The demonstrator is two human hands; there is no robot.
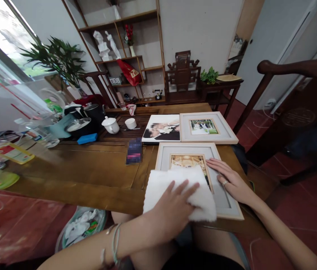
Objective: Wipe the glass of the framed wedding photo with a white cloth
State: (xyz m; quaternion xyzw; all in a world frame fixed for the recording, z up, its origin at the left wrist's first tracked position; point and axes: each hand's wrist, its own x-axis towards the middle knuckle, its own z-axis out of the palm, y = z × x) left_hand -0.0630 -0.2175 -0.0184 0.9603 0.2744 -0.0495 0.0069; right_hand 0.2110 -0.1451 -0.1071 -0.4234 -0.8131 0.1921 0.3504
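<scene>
A pale framed photo [220,198] lies flat at the near edge of the wooden table [91,168]. A white cloth [164,183] covers its lower left part. My left hand [172,210] rests on the cloth, fingers stretched out and pressing it down. My right hand [228,176] lies flat on the frame's right border, fingers spread, a ring on one finger, holding nothing.
A second framed photo [207,127] and an unframed print [162,129] lie further back. A teapot [110,125], cup [130,123], pots and a blue sponge [87,138] crowd the left. A bin [81,228] stands on the floor. A chair back [296,71] rises at right.
</scene>
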